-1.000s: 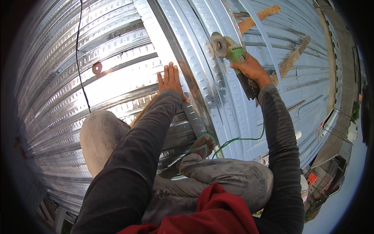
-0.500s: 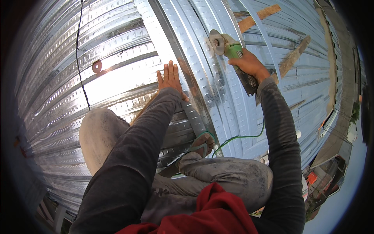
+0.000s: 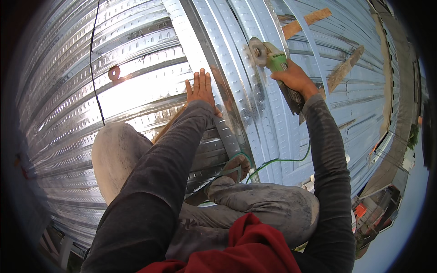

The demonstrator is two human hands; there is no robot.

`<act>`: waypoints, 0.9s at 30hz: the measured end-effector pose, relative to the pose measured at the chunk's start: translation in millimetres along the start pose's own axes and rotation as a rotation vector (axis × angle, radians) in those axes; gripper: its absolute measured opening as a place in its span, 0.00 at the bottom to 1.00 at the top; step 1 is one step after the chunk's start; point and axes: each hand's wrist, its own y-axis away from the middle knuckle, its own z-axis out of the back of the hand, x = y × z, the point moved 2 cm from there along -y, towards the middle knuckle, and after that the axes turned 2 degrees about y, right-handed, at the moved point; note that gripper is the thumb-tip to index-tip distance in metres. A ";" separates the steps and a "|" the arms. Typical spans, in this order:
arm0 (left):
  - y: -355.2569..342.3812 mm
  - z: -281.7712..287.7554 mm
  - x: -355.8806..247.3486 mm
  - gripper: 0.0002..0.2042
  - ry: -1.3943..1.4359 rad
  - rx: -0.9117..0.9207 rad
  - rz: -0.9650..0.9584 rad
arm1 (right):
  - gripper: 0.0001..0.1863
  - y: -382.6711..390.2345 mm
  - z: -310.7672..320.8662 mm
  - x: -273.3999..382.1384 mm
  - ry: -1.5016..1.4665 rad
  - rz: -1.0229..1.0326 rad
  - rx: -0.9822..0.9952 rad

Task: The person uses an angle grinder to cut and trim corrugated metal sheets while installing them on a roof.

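My left hand lies flat with fingers stretched out on a long silver strip of sheet metal, beside a dark metal channel. My right hand is closed around the body of a green angle grinder with a guarded disc at its far end, held over the pale ribbed metal sheets to the right. A green cord runs across these sheets toward my sandalled foot. Whether the disc touches metal I cannot tell.
Shiny ribbed decking covers the left, with a black cable and a small red-brown ring on it. Two boards lie at the upper right. My bent knees are below my hands. The roof edge runs along the right, with buildings beyond.
My left hand has slid slightly farther up along the metal. The grinder in my right hand has shifted a little right, as has much of the upper scene.
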 end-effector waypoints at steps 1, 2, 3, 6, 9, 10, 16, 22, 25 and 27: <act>-1.5 -2.6 0.8 0.79 0.007 -0.011 -0.006 | 0.37 -0.1 0.2 -2.3 -0.003 -0.001 0.002; -1.4 -3.5 0.9 0.79 0.014 -0.020 -0.011 | 0.37 0.5 0.1 -2.9 -0.005 -0.004 0.013; -1.4 -4.3 1.0 0.80 0.020 -0.030 -0.017 | 0.37 1.4 0.1 -3.8 -0.008 -0.008 0.024; -4.3 -4.9 4.5 0.80 0.004 -0.010 -0.020 | 0.37 6.2 0.0 -1.7 -0.010 -0.011 0.033; -2.3 -3.9 2.7 0.80 0.000 -0.026 -0.008 | 0.38 5.6 -0.7 -6.5 0.018 -0.015 0.022; -1.7 -3.6 0.4 0.78 -0.032 -0.008 0.009 | 0.38 5.1 -0.9 -10.0 0.031 -0.017 0.017; 5.3 9.1 -3.2 0.75 -0.098 0.035 0.051 | 0.39 12.5 -2.5 -7.4 -0.028 -0.016 0.044; -0.2 1.1 -0.3 0.77 -0.062 0.010 0.020 | 0.40 15.1 -4.7 -21.9 -0.036 0.030 0.020; 5.2 9.1 -6.8 0.75 -0.134 0.033 0.052 | 0.39 17.2 -5.8 -28.5 -0.040 0.037 0.008; 6.5 9.9 -6.1 0.75 -0.126 0.028 0.051 | 0.38 19.5 -6.3 -26.9 -0.020 0.036 0.006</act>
